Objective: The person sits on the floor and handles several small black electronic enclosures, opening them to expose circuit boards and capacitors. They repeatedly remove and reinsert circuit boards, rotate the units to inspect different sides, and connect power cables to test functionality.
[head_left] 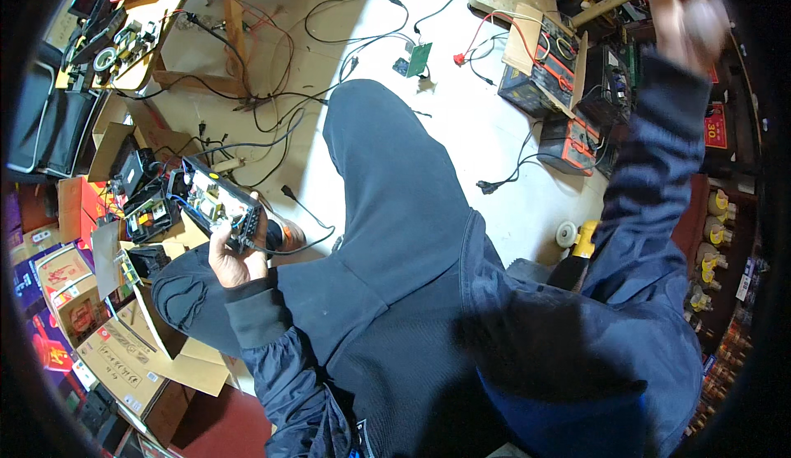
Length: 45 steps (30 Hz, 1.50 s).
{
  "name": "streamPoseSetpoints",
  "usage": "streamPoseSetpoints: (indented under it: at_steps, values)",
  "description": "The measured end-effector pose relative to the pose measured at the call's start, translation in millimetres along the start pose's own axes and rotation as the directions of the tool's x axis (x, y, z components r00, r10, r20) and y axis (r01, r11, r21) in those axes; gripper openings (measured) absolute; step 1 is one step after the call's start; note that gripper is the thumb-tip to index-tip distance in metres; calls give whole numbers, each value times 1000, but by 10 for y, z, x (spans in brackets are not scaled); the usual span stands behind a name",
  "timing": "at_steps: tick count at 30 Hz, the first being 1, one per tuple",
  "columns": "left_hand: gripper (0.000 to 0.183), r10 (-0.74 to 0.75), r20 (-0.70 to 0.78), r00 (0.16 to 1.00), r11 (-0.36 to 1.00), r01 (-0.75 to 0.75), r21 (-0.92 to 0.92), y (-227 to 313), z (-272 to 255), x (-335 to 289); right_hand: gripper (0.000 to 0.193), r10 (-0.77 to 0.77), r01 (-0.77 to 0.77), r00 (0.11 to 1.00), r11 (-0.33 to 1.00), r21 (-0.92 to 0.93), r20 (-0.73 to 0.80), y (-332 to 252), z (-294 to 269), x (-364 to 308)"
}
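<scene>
In the head view, the left hand [233, 262] kept a firm grip on the near end of an opened electronics case [216, 197] at nine o'clock, just beyond the bent leg; its open side faced up, probably to show the parts inside. The right hand [690, 23], raised at two o'clock, was blurred, so its grip could not be told. A green circuit board [418, 60] lay at twelve o'clock on the floor [503, 227], perhaps set aside.
</scene>
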<state>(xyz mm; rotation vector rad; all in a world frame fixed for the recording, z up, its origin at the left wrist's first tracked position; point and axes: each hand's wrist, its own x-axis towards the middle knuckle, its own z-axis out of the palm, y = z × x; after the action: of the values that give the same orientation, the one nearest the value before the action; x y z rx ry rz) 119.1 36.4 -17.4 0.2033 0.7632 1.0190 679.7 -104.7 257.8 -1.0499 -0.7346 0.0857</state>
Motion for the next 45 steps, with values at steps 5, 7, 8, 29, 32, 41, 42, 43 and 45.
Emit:
streamPoseSetpoints:
  at_steps: [5, 7, 8, 29, 32, 41, 42, 43, 45]
  values:
    - [63, -38, 2, 999, 999, 38, 21, 9, 5, 27, 24, 110, -106, 993, 990, 90, -48, -547, -1315, -757]
    - [63, -75, 61, 995, 997, 73, 26, 23, 25, 28, 18, 123, -113, 958, 992, 54, -258, -721, -1880, -959]
    - [63, -54, 20, 998, 998, 53, 27, 17, 33, 32, 16, 125, -122, 949, 992, 28, -288, -799, -2146, -1061]
    - [65, -107, -8, 994, 983, 107, 149, 135, 5, 85, 16, 61, -433, 570, 870, -236, -820, -266, -3629, -2452]
    - [64, -117, 21, 993, 982, 112, 154, 143, 12, 83, 16, 73, -453, 579, 857, -245, -812, -222, -3580, -2494]
    - [68, -103, 27, 994, 982, 97, 159, 117, 59, 50, 17, 82, -462, 578, 853, -242, -812, -123, -3541, -2524]
    - [68, -102, 27, 994, 983, 96, 158, 115, 61, 51, 17, 87, -464, 582, 852, -242, -809, -112, -3547, -2526]
    - [67, -102, 28, 994, 983, 96, 156, 117, 60, 49, 17, 84, -465, 584, 850, -248, -807, -113, -3551, -2529]
    - [67, -100, 26, 995, 983, 95, 158, 117, 63, 49, 17, 89, -466, 586, 850, -246, -805, -108, -3562, -2534]
